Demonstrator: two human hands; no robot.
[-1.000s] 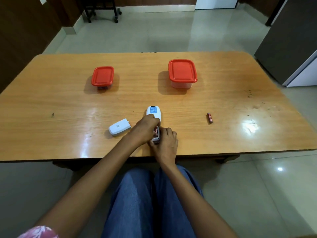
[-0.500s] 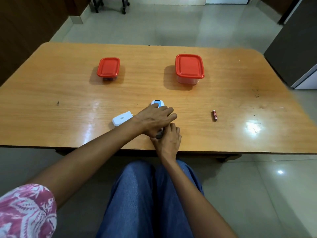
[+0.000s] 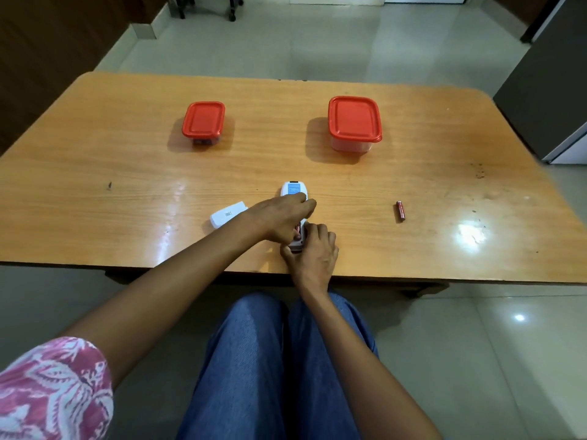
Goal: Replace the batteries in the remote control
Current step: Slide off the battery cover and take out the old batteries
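A white remote control (image 3: 293, 189) lies back-up on the wooden table (image 3: 127, 192), its blue label at the far end. My left hand (image 3: 279, 217) lies across its middle with fingers curled over its right edge. My right hand (image 3: 313, 252) grips its near end. Between the hands a red battery (image 3: 298, 228) shows in the open compartment. The white battery cover (image 3: 227, 214) lies just left of the remote. A loose red battery (image 3: 400, 210) lies on the table well to the right.
Two red-lidded plastic containers stand further back: a small one (image 3: 203, 119) at the left and a larger one (image 3: 354, 119) at the right. The near table edge runs just under my right wrist. A dark cabinet (image 3: 546, 90) stands at the far right.
My left hand spread its fingers flat over the remote, then curled them over its right edge. My right hand stayed at the near end. The camera tilted slightly.
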